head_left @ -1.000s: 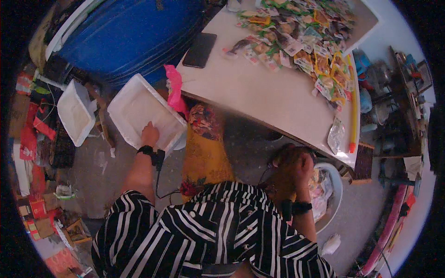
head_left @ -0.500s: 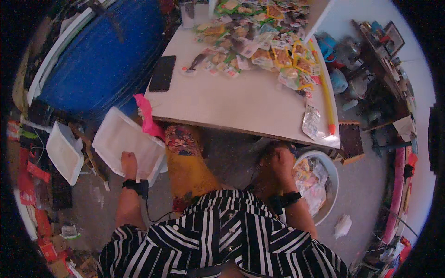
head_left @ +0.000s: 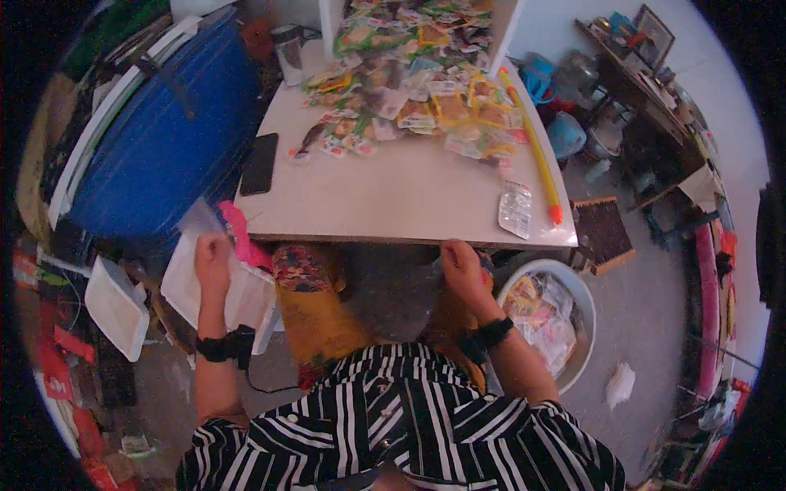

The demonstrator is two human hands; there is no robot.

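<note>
- Head view looks down on a seated person in a striped shirt [head_left: 393, 425], with a pale desk [head_left: 409, 196] in front that carries a heap of small colourful packets [head_left: 409, 90] at its far end.
- Left hand [head_left: 211, 255] is raised at the desk's left corner, fingers curled closed on the edge of a thin clear plastic bag [head_left: 199, 219]; the bag hangs over a white tray [head_left: 214, 296] that sits low beside the person's knee.
- Right hand [head_left: 460, 266] is just below the desk's front edge, fingers bent around what looks like more clear plastic film; how firmly it grips, and whether this is a separate piece, I cannot tell.
- Judging from this, the step in hand looks like picking up and opening a bag; both hands are at bag material, and none of the packets is being touched.
- Any following move would call for bringing the two hands together, since they are well apart, one at each side of the lap.
- A black phone [head_left: 259, 163] lies at the desk's left edge, a single clear packet [head_left: 516, 209] and a long yellow stick [head_left: 536, 155] near its right edge.
- A round white basin [head_left: 583, 327] holding wrappers stands on the floor by the right arm; a big blue barrel [head_left: 155, 139] fills the left.
</note>
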